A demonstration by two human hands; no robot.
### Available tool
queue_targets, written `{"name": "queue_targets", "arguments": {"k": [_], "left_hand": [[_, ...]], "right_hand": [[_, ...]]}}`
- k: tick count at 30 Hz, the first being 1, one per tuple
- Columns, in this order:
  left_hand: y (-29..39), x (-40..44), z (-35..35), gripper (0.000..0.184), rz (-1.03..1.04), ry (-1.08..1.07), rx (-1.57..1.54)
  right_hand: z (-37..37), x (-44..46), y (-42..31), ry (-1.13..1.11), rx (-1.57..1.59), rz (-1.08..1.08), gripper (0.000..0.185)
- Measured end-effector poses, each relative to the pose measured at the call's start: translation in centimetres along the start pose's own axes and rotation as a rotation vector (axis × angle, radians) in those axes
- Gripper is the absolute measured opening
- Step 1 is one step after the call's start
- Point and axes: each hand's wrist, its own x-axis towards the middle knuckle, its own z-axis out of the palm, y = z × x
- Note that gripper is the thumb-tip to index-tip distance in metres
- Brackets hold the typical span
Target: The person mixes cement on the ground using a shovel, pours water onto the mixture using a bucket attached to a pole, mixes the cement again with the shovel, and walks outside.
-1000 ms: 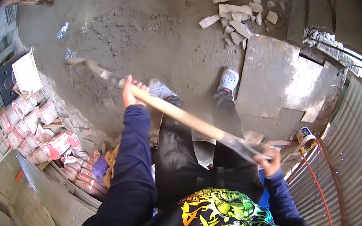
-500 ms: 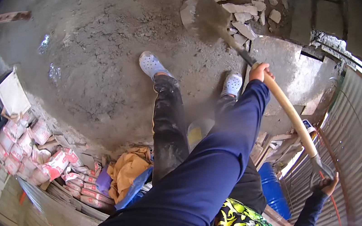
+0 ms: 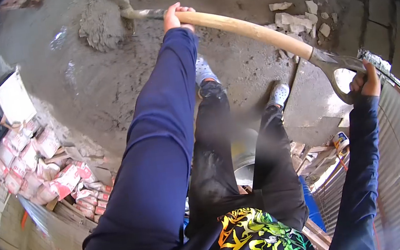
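Left hand (image 3: 179, 18), right hand (image 3: 365, 82): grips wrapped round shovel (image 3: 248, 29), upper centre to right; wet-looking floor (image 3: 99, 87) could make shoes (image 3: 204, 70) slip

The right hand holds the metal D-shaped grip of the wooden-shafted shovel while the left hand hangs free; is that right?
The left hand isn't free: the head view shows it gripping the tan wooden shovel shaft. The rest stands.

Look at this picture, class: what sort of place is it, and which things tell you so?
Most likely a building or repair site: a shovel is at work in grey, wet-looking mix, with piled printed sacks and broken rubble nearby.
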Motion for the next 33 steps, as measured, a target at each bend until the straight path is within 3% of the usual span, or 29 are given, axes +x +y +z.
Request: {"name": "queue_targets", "arguments": {"k": [3,4,5,6,7,8,10,12,14,16,18,20,21,22,24,25,26,29,30,33], "left_hand": [[6.6,-4.0,-1.9,0.028,0.064,-0.152,-0.026],[8.7,-5.6,-3.0,0.028,0.097,-0.12,-0.055],[10.3,-8.8,-3.3,0.028,0.137,-0.056,0.033],[11.8,-10.6,-5.4,0.031,0.192,-0.109,0.14],[12.7,-12.7,-6.5,0.032,0.202,0.048,0.157],[13.5,-14.2,-9.5,0.032,0.154,-0.175,0.145],[12.4,-17.2,-12.5,0.031,0.26,0.014,0.287],[9.5,-20.1,-13.7,0.028,0.048,0.337,0.216],[5.2,-21.9,-14.5,0.026,0.107,0.378,0.283],[0.3,-24.7,-12.3,0.026,0.104,0.412,0.279],[-4.6,-28.2,-8.1,0.032,-0.026,0.286,0.19],[-9.3,-27.1,-7.7,0.03,-0.013,0.139,0.001],[-12.2,-25.6,-7.9,0.027,0.036,0.164,0.032],[-15.8,-24.7,-7.5,0.023,-0.07,0.099,0.058],[-25.1,-23.5,-7.7,0.022,-0.26,0.21,0.226],[-29.3,-23.9,-7.4,0.022,-0.374,0.273,0.185],[-33.0,-23.9,-7.7,0.02,-0.475,0.271,0.292],[-42.1,-26.5,-7.5,0.02,-0.589,0.183,0.23],[-44.0,-26.7,-7.5,0.02,-0.68,0.202,0.251],[-44.6,-25.9,-6.9,0.018,-0.678,0.258,0.198]], "right_hand": [[1.4,-5.5,-3.3,-0.166,-0.09,-0.286,0.02],[2.1,-8.8,-4.3,-0.269,-0.203,-0.489,0.019],[3.2,-12.2,-5.1,-0.215,-0.377,-0.848,0.018],[3.0,-15.3,-4.7,-0.285,-0.327,-0.953,0.016],[2.2,-16.8,-4.7,-0.527,-0.361,-1.135,0.017],[1.3,-17.7,-4.5,-0.772,-0.394,-1.315,0.018],[-0.6,-19.1,-1.6,-0.965,-0.413,-1.405,0.021],[-4.4,-19.0,2.9,-1.15,-0.595,-1.222,0.025],[-9.5,-17.7,5.7,-1.166,-0.647,-1.146,0.029],[-15.3,-15.4,6.8,-1.197,-0.652,-0.888,0.03],[-21.5,-14.0,6.8,-0.979,-0.385,-0.615,0.031],[-28.6,-12.9,7.4,-0.768,-0.241,-0.272,0.032],[-30.3,-13.1,7.9,-0.441,-0.117,-0.131,0.034],[-31.9,-13.5,8.6,-0.113,0.008,0.01,0.039],[-38.1,-12.9,10.3,0.234,0.179,0.399,0.038],[-38.1,-13.2,9.3,0.502,0.108,0.375,0.037],[-40.5,-13.4,9.2,0.626,0.094,0.429,0.037],[-48.5,-13.9,7.9,0.758,-0.013,0.284,0.047],[-48.7,-14.3,6.8,0.83,0.029,0.288,0.039],[-43.9,-13.4,4.4,0.919,-0.07,0.303,0.039]]}}
